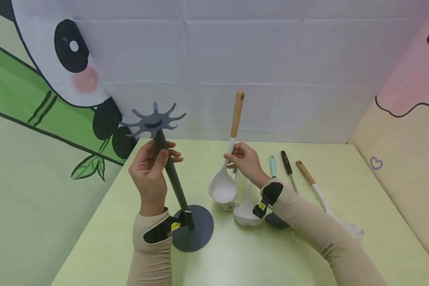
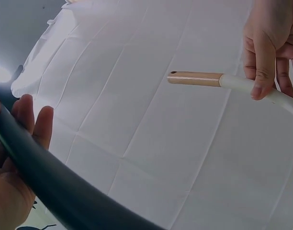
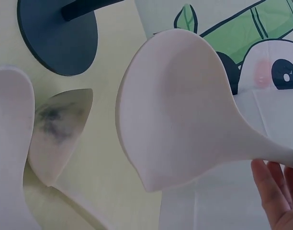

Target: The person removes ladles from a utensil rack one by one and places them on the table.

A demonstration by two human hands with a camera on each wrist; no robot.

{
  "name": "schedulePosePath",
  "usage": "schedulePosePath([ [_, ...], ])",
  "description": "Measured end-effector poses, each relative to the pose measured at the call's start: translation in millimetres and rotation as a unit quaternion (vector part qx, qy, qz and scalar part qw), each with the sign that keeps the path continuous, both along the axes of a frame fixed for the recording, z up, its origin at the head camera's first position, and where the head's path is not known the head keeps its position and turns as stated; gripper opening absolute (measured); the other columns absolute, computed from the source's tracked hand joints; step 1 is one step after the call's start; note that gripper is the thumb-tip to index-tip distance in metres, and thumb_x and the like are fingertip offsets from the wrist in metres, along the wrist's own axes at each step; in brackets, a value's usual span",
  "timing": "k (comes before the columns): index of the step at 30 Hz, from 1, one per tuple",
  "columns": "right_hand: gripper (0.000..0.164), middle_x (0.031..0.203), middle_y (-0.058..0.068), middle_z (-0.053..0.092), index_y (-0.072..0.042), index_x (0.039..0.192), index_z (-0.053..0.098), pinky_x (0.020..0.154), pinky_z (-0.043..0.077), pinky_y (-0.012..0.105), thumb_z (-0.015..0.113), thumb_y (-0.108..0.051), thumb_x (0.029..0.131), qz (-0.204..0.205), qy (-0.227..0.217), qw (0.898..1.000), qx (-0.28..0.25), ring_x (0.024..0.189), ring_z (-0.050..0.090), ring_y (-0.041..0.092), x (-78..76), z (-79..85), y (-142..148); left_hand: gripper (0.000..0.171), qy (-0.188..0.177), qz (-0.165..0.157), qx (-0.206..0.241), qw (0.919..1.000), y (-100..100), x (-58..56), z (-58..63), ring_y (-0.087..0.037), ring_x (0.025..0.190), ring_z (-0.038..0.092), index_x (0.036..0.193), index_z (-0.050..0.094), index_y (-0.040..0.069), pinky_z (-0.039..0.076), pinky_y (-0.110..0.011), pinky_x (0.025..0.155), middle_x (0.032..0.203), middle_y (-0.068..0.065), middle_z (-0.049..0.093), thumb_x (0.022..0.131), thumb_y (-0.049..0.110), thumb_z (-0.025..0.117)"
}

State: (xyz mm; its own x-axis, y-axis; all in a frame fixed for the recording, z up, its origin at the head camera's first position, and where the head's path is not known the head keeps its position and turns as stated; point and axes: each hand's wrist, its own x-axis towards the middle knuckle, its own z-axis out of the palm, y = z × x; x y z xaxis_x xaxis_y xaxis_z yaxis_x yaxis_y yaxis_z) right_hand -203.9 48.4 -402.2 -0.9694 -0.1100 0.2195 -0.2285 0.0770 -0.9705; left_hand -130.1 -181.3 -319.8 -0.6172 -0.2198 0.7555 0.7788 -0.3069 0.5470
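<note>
A dark grey utensil stand (image 1: pixel 175 182) rises from a round base (image 1: pixel 201 236), its post leaning and its top (image 1: pixel 143 125) spreading into several curved hooks. My left hand (image 1: pixel 151 174) grips the post just below those hooks. In my right hand (image 1: pixel 249 162) is a white ladle (image 1: pixel 223 186) with a wooden handle (image 1: pixel 237 115), pinched by its neck. The ladle hangs bowl down, handle up, right of the stand and apart from it. The right wrist view shows its wide bowl (image 3: pixel 180 105) with a small pouring lip.
On the table right of the stand lie a white ladle (image 1: pixel 246 216), another bowl-shaped utensil (image 1: pixel 226 206) partly hidden, a dark-headed utensil (image 1: pixel 277 221), and a wooden-handled white ladle (image 1: pixel 354 230). A light blue handle (image 1: pixel 273 166) and a black handle (image 1: pixel 286 162) point backward. Printed cloth surrounds the table.
</note>
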Motion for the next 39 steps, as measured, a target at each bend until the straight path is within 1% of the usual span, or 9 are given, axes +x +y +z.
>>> schedulePosePath([
  [5,0.019,0.099,0.013,0.066,0.003,0.108,0.056,0.074,0.06,0.04,0.067,-0.004,0.094,-0.007,-0.038,0.998,-0.045,0.08,0.069,0.016,-5.1,-4.5,-5,0.024,0.001,0.0,-0.001,1.0,0,-0.1,0.5,-0.02,0.07,0.072,0.11,0.068,-0.008,0.06,-0.033,0.064,0.091,-0.013,0.072,0.091,0.006,0.071],
  [12,0.015,0.101,0.021,0.067,0.004,0.106,0.056,0.072,0.06,0.042,0.065,-0.002,0.095,-0.013,-0.101,0.991,-0.082,0.072,0.07,0.016,-9.9,-16.0,-9,0.025,-0.001,-0.006,-0.003,1.0,-1,-0.2,-1.4,-0.019,0.07,0.072,0.111,0.067,-0.009,0.06,-0.033,0.064,0.092,-0.012,0.072,0.091,0.006,0.071],
  [17,0.012,0.093,0.012,0.071,0.004,0.105,0.057,0.07,0.06,0.04,0.063,0.0,0.096,-0.005,-0.129,0.986,-0.101,0.069,0.07,0.015,-11.6,-22.4,-10,0.025,0.0,-0.006,-0.005,1.0,-1,0.1,-1.7,-0.019,0.07,0.071,0.111,0.067,-0.009,0.059,-0.033,0.064,0.092,-0.012,0.072,0.091,0.006,0.071],
  [19,0.012,0.091,0.01,0.07,0.004,0.105,0.056,0.07,0.06,0.039,0.063,0.0,0.096,-0.002,-0.138,0.985,-0.103,0.069,0.069,0.015,-12.1,-24.2,-11,0.025,0.0,-0.005,-0.007,1.0,-1,0.2,-1.4,-0.018,0.07,0.071,0.111,0.068,-0.007,0.059,-0.032,0.064,0.092,-0.012,0.072,0.092,0.007,0.071],
  [25,0.014,0.093,0.011,0.07,0.005,0.107,0.056,0.069,0.06,0.038,0.063,-0.002,0.097,0.012,-0.166,0.982,-0.086,0.069,0.068,0.016,-13.1,-28.8,-15,0.024,0.001,-0.001,-0.01,0.9999,-1,0.1,-0.6,-0.018,0.066,0.068,0.112,0.068,-0.007,0.059,-0.03,0.064,0.092,-0.012,0.072,0.092,0.007,0.07],
  [31,0.019,0.095,0.017,0.068,0.007,0.111,0.056,0.07,0.06,0.036,0.062,-0.005,0.098,0.029,-0.196,0.977,-0.074,0.071,0.067,0.017,-12.2,-33.6,-17,0.025,0.0,0.001,-0.011,0.9999,-2,0.8,-0.9,-0.018,0.068,0.069,0.112,0.068,-0.007,0.059,-0.031,0.064,0.093,-0.012,0.072,0.092,0.007,0.07],
  [32,0.019,0.097,0.02,0.068,0.007,0.112,0.056,0.069,0.06,0.036,0.062,-0.005,0.098,0.031,-0.199,0.977,-0.074,0.071,0.067,0.017,-12.1,-34.5,-18,0.027,0.0,0.0,-0.01,0.9999,-2,1.0,-1.0,-0.018,0.068,0.069,0.112,0.067,-0.009,0.059,-0.031,0.064,0.093,-0.012,0.072,0.091,0.007,0.071],
  [35,0.02,0.098,0.019,0.067,0.007,0.112,0.056,0.07,0.06,0.036,0.061,-0.005,0.098,0.033,-0.205,0.975,-0.076,0.071,0.066,0.018,-12.0,-36.6,-19,0.029,0.0,-0.008,-0.005,1.0,-3,1.8,-0.9,-0.018,0.068,0.069,0.113,0.066,-0.011,0.059,-0.032,0.064,0.093,-0.013,0.072,0.091,0.008,0.071],
  [39,0.02,0.096,0.014,0.067,0.008,0.113,0.055,0.07,0.06,0.036,0.06,-0.004,0.099,0.036,-0.205,0.975,-0.074,0.071,0.065,0.018,-12.8,-38.9,-19,0.03,0.002,-0.026,0.002,0.9997,-6,2.6,0.1,-0.019,0.067,0.07,0.114,0.065,-0.012,0.059,-0.032,0.065,0.092,-0.014,0.072,0.091,0.007,0.071],
])
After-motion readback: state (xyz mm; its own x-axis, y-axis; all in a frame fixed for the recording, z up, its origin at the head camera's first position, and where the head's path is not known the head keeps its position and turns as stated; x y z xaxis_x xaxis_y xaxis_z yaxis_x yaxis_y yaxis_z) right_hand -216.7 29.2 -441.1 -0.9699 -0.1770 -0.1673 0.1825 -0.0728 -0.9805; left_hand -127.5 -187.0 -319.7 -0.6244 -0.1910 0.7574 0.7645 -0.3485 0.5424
